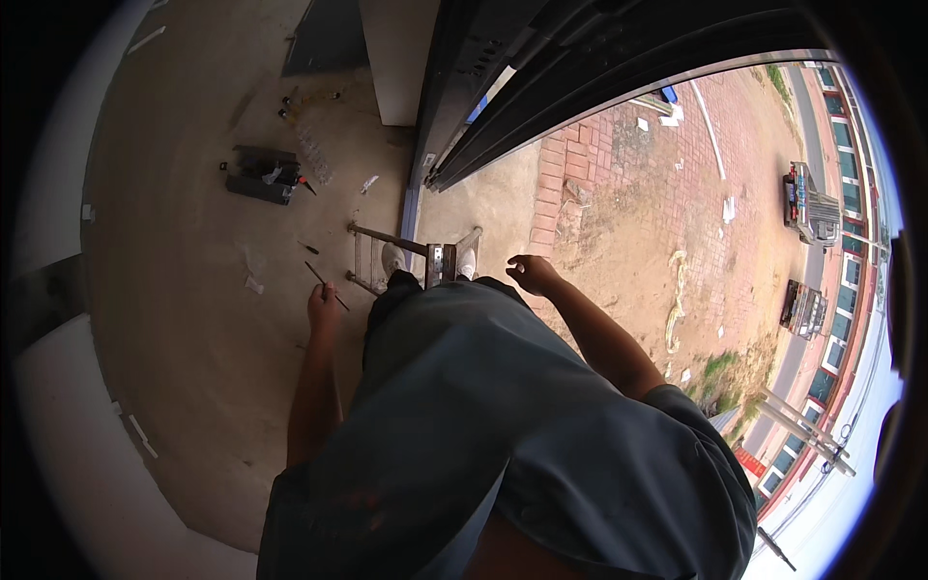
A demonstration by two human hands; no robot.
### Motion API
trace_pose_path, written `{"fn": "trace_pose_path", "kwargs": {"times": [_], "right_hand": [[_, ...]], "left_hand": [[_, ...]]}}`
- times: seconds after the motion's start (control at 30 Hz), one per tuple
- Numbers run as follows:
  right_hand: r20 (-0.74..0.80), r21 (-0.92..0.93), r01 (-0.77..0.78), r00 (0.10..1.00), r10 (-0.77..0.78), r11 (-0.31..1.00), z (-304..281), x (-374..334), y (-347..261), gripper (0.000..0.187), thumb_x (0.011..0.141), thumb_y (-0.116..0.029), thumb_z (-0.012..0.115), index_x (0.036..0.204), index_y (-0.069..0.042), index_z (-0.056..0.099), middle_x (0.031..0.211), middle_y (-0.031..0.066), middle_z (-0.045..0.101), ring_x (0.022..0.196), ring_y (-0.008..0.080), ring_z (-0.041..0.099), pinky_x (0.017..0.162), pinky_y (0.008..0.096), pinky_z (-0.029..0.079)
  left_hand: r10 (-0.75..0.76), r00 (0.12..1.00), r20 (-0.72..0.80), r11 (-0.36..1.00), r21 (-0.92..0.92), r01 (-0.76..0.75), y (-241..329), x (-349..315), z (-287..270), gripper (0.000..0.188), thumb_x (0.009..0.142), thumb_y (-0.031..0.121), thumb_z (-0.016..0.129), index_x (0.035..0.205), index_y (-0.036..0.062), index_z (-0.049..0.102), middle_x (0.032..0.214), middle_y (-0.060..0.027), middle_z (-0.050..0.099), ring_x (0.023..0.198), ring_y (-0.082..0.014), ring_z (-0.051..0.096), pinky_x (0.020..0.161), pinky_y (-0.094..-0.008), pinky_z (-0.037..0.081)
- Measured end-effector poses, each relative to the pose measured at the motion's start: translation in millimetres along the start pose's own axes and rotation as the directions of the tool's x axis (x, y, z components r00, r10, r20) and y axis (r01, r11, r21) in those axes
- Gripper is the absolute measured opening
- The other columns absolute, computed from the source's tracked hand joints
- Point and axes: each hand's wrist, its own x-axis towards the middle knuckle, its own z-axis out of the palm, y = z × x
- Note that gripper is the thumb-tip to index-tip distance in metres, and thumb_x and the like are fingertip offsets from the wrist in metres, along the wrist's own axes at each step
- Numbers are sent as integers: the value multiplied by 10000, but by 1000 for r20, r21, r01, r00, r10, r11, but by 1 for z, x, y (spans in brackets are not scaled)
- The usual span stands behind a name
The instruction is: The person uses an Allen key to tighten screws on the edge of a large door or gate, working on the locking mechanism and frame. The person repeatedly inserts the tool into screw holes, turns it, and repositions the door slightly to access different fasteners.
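Note:
My left hand [324, 304] is closed around a thin dark rod [314, 273], which pokes out on both sides of the fist; its exact kind is too small to tell. Out to the right, my right hand [532, 275] hangs in the air with loosely bent fingers apart and nothing visible in it. Between the hands, my feet in light shoes [392, 259] are at a stepladder [441, 263], its lower part partly hidden by my body. A dark metal door frame [421, 159] rises just ahead of the ladder.
An open dark toolbox [263, 176] stands on the concrete floor at the left, with scraps around it. A tall grey panel [398, 58] is beside the frame. Outside at right lie red paving bricks [580, 145], sandy ground and parked vehicles [810, 208].

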Motion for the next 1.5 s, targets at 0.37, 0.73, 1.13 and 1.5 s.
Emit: {"fn": "trace_pose_path", "kwargs": {"times": [0.37,0.73,1.13,1.5], "right_hand": [[-19,285,-340,933,360,896,139,-74,128,463,938,-422,649,1264,-99,713,1151,198,743,1087,385,698,956,455,548],[129,553,-337,938,322,762,326,-88,124,438,814,-270,681,1218,-108,727,1178,214,726,1118,410,677,953,467,540],[-168,645,-218,895,414,733,115,-89,111,315,954,-323,610,1017,-48,752,1032,221,737,998,399,698,868,494,541],[-812,-260,956,-293,-505,-136,-214,-268,-141,254,952,-156,594,1098,35,674,1018,193,637,851,350,615,709,417,472]], "left_hand": [[-20,979,205,958,284,-40,59,13,-21,383,1093,373,519,927,61,667,809,-48,620,677,-196,564,664,-371,467],[123,883,453,804,476,-356,160,10,2,375,1092,322,534,908,25,669,710,-10,515,635,-113,451,620,-313,391],[325,762,560,738,354,-575,282,-51,88,345,1099,356,525,959,67,651,643,30,376,584,-84,352,554,-311,296],[370,777,509,717,375,-588,249,-39,74,361,1086,356,553,975,26,647,847,-112,682,712,-179,552,680,-361,454]]}}
